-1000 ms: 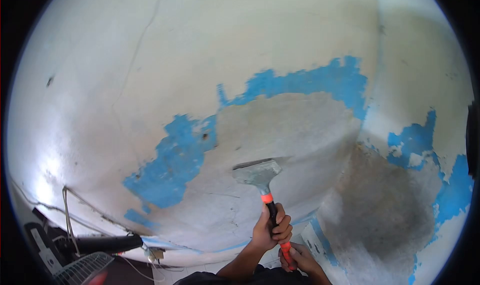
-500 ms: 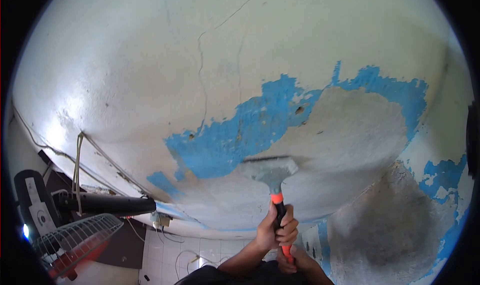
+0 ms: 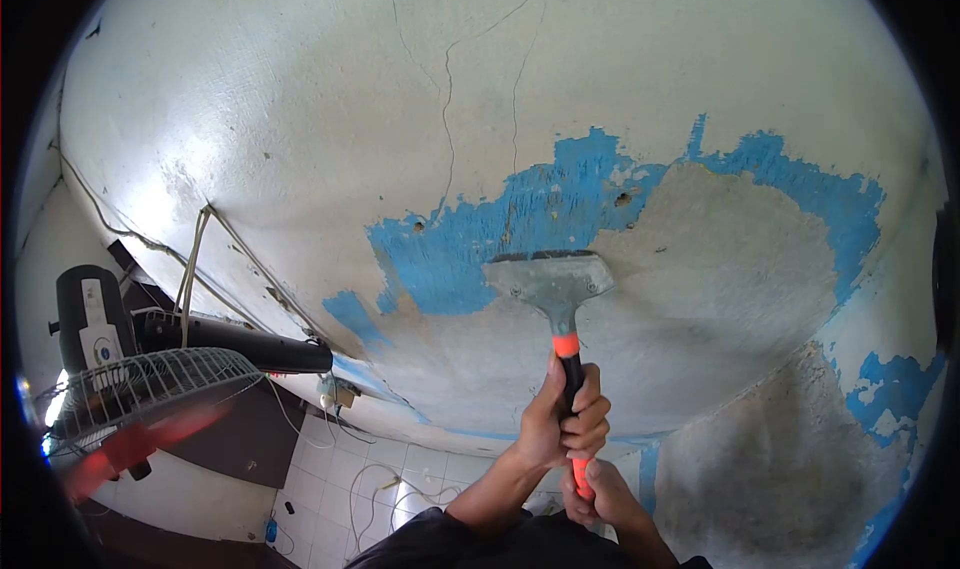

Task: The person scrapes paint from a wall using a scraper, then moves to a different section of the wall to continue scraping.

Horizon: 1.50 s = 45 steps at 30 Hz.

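A wide-bladed scraper (image 3: 556, 287) with a black and orange handle stands upright in view, its blade against the wall (image 3: 700, 299) at the lower edge of a blue paint patch (image 3: 450, 259). My left hand (image 3: 562, 414) is wrapped round the black part of the handle, thumb pointing up along it. Below it, my right hand (image 3: 597, 494) is closed round the orange end of the handle. Pale paint with thin cracks surrounds the blue patch, and bare grey plaster shows beneath and to the right of it.
At the left is a fan (image 3: 160, 399) with a wire cage and red blades, near a thick black tube (image 3: 235, 341). Cables (image 3: 195, 259) hang along the wall. A tiled floor (image 3: 325, 459) with loose cords (image 3: 375, 484) lies below.
The scraper and both hands have moved with the blade further up into the blue patch's lower edge. The wall and fan have shifted rightward in view.
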{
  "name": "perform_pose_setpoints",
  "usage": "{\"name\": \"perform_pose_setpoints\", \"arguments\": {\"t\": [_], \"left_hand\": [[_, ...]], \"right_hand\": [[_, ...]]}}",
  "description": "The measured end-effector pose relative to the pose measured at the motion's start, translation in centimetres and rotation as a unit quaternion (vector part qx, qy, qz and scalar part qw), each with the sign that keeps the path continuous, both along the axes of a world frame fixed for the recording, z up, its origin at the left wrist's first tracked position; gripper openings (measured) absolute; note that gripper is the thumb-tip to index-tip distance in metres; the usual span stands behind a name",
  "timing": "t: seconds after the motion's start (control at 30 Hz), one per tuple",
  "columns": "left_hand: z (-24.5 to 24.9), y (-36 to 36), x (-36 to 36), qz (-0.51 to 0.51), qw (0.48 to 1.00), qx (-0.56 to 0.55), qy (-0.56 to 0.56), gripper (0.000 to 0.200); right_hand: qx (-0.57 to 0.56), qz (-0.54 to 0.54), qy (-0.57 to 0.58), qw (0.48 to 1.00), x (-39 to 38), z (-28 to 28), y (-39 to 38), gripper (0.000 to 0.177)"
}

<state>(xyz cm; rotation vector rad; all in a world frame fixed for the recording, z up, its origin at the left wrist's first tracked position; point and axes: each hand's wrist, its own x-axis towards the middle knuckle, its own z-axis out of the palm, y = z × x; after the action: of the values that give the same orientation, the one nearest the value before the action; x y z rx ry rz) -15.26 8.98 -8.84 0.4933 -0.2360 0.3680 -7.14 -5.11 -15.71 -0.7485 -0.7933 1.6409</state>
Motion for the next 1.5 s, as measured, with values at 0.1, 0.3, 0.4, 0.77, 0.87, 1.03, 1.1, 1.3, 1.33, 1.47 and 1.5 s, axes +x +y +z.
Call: {"name": "perform_pose_setpoints", "arguments": {"t": [0.1,0.3,0.4,0.77,0.87,1.03,1.1,1.3,1.33,1.47,1.5], "left_hand": [[0.1,-0.5,-0.3,0.068,0.996,0.024,0.059,0.052],[0.4,-4.6,-1.5,0.304,0.874,0.226,0.305,0.045],[0.8,-5.9,-1.4,0.352,0.837,0.253,0.334,0.034],[0.4,-3.7,-1.5,0.311,0.893,0.241,0.220,0.040],[0.5,-3.6,-1.7,0.285,0.905,0.223,0.222,0.041],[1.5,-3.8,-2.3,0.304,0.872,0.258,0.283,0.040],[1.2,-3.9,-2.5,0.311,0.866,0.262,0.293,0.040],[1.8,-3.4,-2.7,0.321,0.858,0.277,0.291,0.040],[1.6,-3.2,-2.8,0.320,0.857,0.280,0.290,0.040],[0.9,-3.3,-3.5,0.320,0.852,0.277,0.307,0.040],[1.3,-3.0,-3.4,0.320,0.851,0.281,0.306,0.040]], "right_hand": [[0.002,-0.132,-0.093,0.987,-1.2,1.3,0.2,0.043],[0.072,-0.213,-0.153,0.962,-3.9,-3.5,-1.5,0.026],[0.055,-0.221,-0.159,0.961,-3.8,-3.9,-1.4,0.033],[0.032,-0.134,-0.007,0.991,-4.1,-4.4,0.3,0.053],[0.015,-0.161,-0.038,0.986,-4.7,-3.1,-0.1,0.054],[-0.022,-0.159,-0.030,0.987,-6.0,-2.2,0.1,0.064],[-0.029,-0.160,-0.047,0.986,-6.3,-2.8,0.3,0.068],[-0.005,-0.175,-0.081,0.981,-6.7,-2.3,1.4,0.065],[-0.006,-0.183,-0.084,0.980,-6.9,-2.3,1.5,0.064],[-0.013,-0.203,-0.098,0.974,-7.8,-3.4,1.6,0.059],[-0.015,-0.193,-0.081,0.978,-7.7,-3.1,1.8,0.058]]}}
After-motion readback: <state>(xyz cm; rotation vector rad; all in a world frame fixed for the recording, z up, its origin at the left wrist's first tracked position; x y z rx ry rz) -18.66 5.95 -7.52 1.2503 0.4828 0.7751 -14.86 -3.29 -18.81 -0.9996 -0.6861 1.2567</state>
